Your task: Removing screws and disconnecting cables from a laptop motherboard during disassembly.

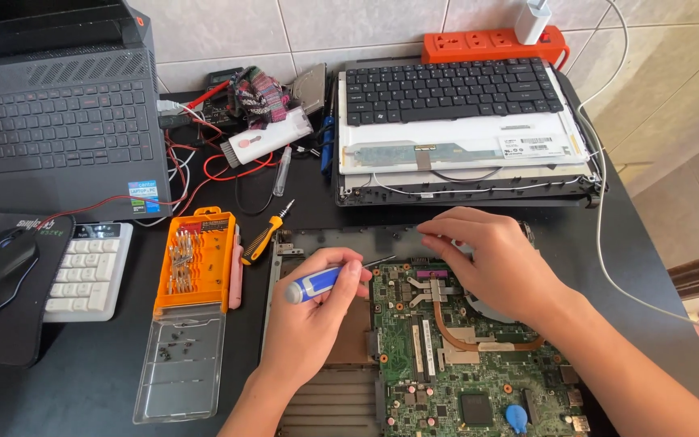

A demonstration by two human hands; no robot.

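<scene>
My left hand [313, 311] grips a blue and white screwdriver [317, 283], its thin tip pointing right toward the top edge of a green laptop motherboard [446, 356]. That board, with a copper heat pipe [479, 340], lies in an opened laptop base [325, 243] on the black desk. My right hand [491, 259] rests on the board's upper part, fingers curled and pressed near the screwdriver tip. Whether it pinches anything small is hidden.
An orange bit case [196, 259] with its clear lid open lies left of the base, a yellow-handled screwdriver [264, 239] beside it. Behind are a detached keyboard on a screen panel [455, 121], an orange power strip [487, 44], tangled wires, a laptop [58, 105], mouse and keypad.
</scene>
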